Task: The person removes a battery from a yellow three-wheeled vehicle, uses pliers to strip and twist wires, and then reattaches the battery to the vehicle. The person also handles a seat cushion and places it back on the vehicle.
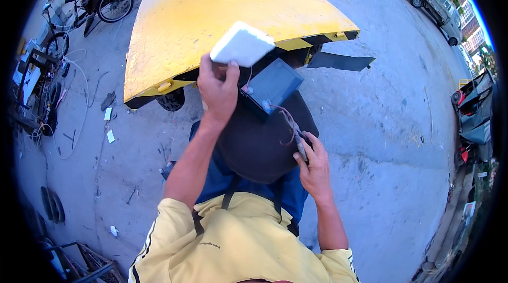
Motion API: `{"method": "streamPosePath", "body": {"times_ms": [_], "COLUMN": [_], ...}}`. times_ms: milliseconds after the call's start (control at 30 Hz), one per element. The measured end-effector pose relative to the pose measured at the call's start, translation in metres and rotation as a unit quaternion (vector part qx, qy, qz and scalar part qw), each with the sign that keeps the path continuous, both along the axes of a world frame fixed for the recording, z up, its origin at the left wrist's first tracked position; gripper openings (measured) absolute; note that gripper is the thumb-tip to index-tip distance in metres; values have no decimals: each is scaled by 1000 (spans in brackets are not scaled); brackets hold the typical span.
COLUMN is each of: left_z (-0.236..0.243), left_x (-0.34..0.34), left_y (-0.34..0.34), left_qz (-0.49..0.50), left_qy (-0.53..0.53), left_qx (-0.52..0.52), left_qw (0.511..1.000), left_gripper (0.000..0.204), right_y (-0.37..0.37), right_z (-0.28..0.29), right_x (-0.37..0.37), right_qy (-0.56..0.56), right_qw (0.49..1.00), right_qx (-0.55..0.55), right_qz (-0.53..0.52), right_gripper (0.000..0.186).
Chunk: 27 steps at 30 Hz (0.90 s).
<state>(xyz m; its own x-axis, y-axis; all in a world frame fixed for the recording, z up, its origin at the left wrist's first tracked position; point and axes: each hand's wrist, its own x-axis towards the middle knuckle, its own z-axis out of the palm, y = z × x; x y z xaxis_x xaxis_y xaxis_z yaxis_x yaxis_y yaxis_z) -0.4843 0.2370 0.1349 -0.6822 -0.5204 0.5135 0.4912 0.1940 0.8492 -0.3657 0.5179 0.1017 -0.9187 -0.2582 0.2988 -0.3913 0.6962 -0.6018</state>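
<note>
My left hand (218, 90) is raised over the edge of a yellow metal platform, gripping a flat white block (243, 45) that looks like foam between thumb and fingers. A thin wire hangs just below the block. Across the dark rounded covering (254, 150) on my lap rests a dark rectangular box (278, 83), tilted, with a blue-grey face and pale blobs at its near edge. My right hand (315, 169) closes on a slim grey tool (302, 148), its kind unclear. Brownish wires (288, 119) loop between the box and this tool.
The yellow platform (222, 2) spans the far side, with a wheel (172, 100) beneath it and a dark flap (341, 61) jutting right. Scraps and a pale hose (86, 92) lie on the concrete at left. A tricycle (106, 2) and a truck (431, 5) stand farther off.
</note>
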Motion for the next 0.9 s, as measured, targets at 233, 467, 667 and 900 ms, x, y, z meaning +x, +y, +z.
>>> {"method": "streamPosePath", "body": {"times_ms": [233,467,667,900], "left_z": [49,31,-30,-81], "left_x": [-77,-77,45,45], "left_y": [-54,-54,-6,48], "left_qz": [101,208,19,-31], "left_qy": [-156,-50,36,-169], "left_qx": [-266,-321,-327,-220], "left_qw": [946,923,944,960], "left_gripper": [42,75,101,133], "right_y": [-25,-31,-25,-10], "right_z": [6,9,19,62], "right_x": [-7,-5,-9,-34], "right_qy": [129,98,-18,-210], "right_qw": [978,972,991,970], "right_qx": [158,212,135,112], "right_qz": [-38,-36,-21,51], "right_gripper": [47,38,37,29]}}
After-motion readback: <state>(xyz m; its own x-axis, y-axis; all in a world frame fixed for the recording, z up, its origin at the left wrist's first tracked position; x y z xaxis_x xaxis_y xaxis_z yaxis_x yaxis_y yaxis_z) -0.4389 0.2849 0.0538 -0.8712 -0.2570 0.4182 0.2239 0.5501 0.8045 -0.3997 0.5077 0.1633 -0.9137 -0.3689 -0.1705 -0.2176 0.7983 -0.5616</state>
